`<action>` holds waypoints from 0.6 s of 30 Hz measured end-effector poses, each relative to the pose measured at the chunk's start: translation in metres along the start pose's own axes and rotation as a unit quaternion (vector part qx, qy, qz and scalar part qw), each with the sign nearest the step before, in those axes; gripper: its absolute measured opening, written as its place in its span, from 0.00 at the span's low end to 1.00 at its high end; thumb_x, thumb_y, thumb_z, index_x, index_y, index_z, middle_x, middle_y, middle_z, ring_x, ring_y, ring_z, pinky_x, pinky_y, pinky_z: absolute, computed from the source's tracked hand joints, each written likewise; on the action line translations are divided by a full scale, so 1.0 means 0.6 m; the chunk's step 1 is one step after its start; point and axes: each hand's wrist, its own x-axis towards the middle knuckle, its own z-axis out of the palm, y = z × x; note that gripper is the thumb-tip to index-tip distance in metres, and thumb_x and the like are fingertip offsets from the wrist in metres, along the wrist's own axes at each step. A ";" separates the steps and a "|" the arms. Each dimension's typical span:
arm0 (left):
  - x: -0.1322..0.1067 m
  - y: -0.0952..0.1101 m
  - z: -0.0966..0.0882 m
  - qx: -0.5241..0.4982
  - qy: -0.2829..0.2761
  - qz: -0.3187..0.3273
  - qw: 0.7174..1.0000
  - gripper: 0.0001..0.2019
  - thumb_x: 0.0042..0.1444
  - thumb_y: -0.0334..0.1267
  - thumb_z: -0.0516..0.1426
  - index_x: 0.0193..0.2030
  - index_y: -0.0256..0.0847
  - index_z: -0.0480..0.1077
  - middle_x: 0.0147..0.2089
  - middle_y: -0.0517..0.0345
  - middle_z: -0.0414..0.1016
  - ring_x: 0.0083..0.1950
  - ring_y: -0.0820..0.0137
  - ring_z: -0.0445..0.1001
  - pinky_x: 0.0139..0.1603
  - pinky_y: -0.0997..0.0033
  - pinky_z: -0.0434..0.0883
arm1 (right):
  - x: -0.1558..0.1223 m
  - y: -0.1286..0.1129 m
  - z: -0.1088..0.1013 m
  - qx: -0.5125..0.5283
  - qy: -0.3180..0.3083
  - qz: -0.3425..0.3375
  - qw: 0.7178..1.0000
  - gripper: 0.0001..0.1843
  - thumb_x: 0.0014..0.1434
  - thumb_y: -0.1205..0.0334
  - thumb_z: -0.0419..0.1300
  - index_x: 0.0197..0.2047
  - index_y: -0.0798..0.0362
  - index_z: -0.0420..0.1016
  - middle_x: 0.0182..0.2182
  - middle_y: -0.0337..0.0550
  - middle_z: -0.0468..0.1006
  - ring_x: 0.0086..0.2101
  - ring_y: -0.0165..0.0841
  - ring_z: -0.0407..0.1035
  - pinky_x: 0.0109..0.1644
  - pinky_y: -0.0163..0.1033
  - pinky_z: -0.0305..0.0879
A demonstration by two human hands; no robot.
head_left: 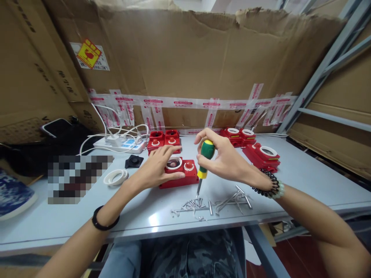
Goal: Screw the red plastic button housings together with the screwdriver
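At the centre of the frame, the right hand [224, 156] has its fingers curled around the green and yellow handle of a screwdriver [207, 150], its tip down at the pile of screws [194, 203] at lower centre. Left of it, the left hand [155, 168] lies against a red box [181, 182] on the worktop [307, 177], its fingers spread and unclenched around the white ring [174, 158].

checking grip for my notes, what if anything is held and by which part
The right hand holds the screwdriver by its green-and-yellow handle. The left hand lies over the nearest red unit; whether it grips cannot be told.
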 end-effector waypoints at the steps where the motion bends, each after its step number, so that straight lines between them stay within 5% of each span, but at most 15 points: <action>1: -0.001 0.007 -0.002 0.009 0.025 0.018 0.999 0.32 0.55 0.58 0.56 0.62 0.47 0.55 0.62 0.46 0.61 0.64 0.53 0.59 0.60 0.50 0.58 | -0.001 0.003 0.002 0.005 0.001 0.001 1.000 0.14 0.49 0.71 0.55 0.40 0.52 0.62 0.28 0.34 0.71 0.26 0.26 0.65 0.30 0.35 0.59; 4: -0.005 0.037 0.005 0.045 0.058 0.095 0.993 0.26 0.52 0.59 0.58 0.51 0.46 0.68 0.60 0.48 0.64 0.66 0.52 0.55 0.64 0.48 0.51 | -0.003 0.011 0.004 0.013 0.017 -0.003 1.000 0.13 0.50 0.69 0.56 0.41 0.52 0.62 0.29 0.35 0.71 0.26 0.27 0.65 0.31 0.35 0.60; 11: -0.012 0.077 0.045 0.078 -0.012 0.189 0.979 0.15 0.60 0.49 0.54 0.33 0.44 0.76 0.58 0.49 0.69 0.66 0.50 0.58 0.66 0.41 0.41 | -0.012 0.017 -0.003 0.021 0.049 -0.003 0.999 0.14 0.51 0.69 0.56 0.42 0.52 0.61 0.28 0.34 0.70 0.26 0.26 0.64 0.31 0.35 0.61; 18: -0.013 0.083 0.042 0.065 -0.038 0.199 0.977 0.15 0.60 0.52 0.54 0.35 0.46 0.77 0.62 0.52 0.67 0.68 0.51 0.54 0.67 0.39 0.38 | -0.010 0.031 -0.026 0.032 0.125 0.006 0.992 0.15 0.48 0.70 0.58 0.40 0.51 0.62 0.26 0.33 0.69 0.26 0.27 0.63 0.31 0.35 0.62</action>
